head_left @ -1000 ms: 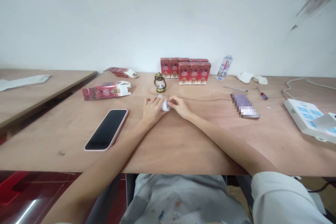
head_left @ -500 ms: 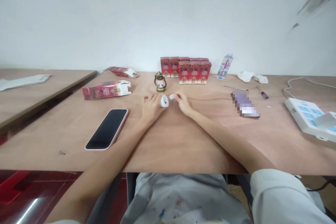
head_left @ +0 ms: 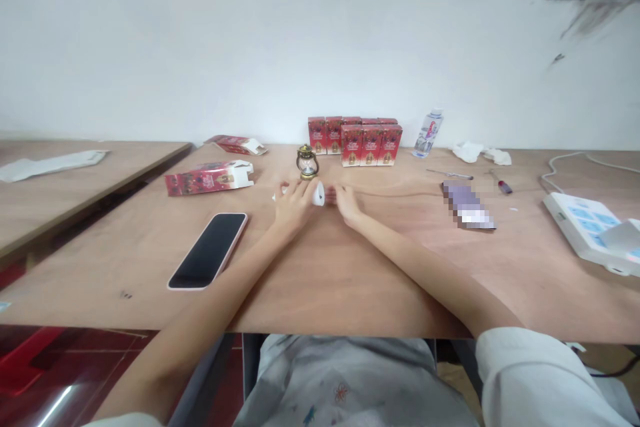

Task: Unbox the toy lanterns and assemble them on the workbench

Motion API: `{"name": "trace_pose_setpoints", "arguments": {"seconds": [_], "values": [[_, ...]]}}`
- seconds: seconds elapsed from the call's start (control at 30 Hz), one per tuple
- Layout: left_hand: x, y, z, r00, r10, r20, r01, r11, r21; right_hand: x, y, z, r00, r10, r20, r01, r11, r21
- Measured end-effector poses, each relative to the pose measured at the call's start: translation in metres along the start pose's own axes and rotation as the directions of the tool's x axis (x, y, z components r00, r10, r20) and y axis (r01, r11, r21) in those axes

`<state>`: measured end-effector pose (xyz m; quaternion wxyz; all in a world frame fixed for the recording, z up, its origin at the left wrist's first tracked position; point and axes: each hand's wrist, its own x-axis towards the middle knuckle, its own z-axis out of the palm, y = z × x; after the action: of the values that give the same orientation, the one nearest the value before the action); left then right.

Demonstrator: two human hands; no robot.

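My left hand [head_left: 293,205] rests on the wooden table [head_left: 350,267], its fingers closed round a small white rounded part [head_left: 318,194]. My right hand [head_left: 347,203] lies just right of that part, fingers pinched near it; whatever it holds is too small to name. A small brass lantern [head_left: 307,162] stands just behind both hands. A pink-cased phone [head_left: 209,258] lies face up to the left.
Red boxes [head_left: 357,139] stand in rows at the back. Two opened red boxes [head_left: 210,177] lie at the back left. A water bottle [head_left: 428,134], a screwdriver [head_left: 504,187], a purple packet [head_left: 467,205] and a white power strip [head_left: 590,230] lie to the right.
The right hand pulled a tiny piece away from the white part, then came back beside it. Both hands have shifted slightly farther from me.
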<state>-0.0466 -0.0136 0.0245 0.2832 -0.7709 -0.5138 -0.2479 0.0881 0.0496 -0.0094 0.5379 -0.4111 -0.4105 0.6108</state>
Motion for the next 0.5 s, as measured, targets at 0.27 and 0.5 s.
{"name": "trace_pose_setpoints", "arguments": {"seconds": [0.27,0.5], "values": [[0.03,0.004,-0.001,0.889,0.452,0.066,-0.454,0.891,0.014,-0.01,-0.008,0.02,0.967,0.226,0.113,-0.249,0.932,0.264],[0.02,-0.004,0.005,0.993,0.121,-0.01,-0.122,0.992,-0.013,-0.022,-0.023,0.012,0.937,0.314,0.15,-0.345,0.896,0.28]]}}
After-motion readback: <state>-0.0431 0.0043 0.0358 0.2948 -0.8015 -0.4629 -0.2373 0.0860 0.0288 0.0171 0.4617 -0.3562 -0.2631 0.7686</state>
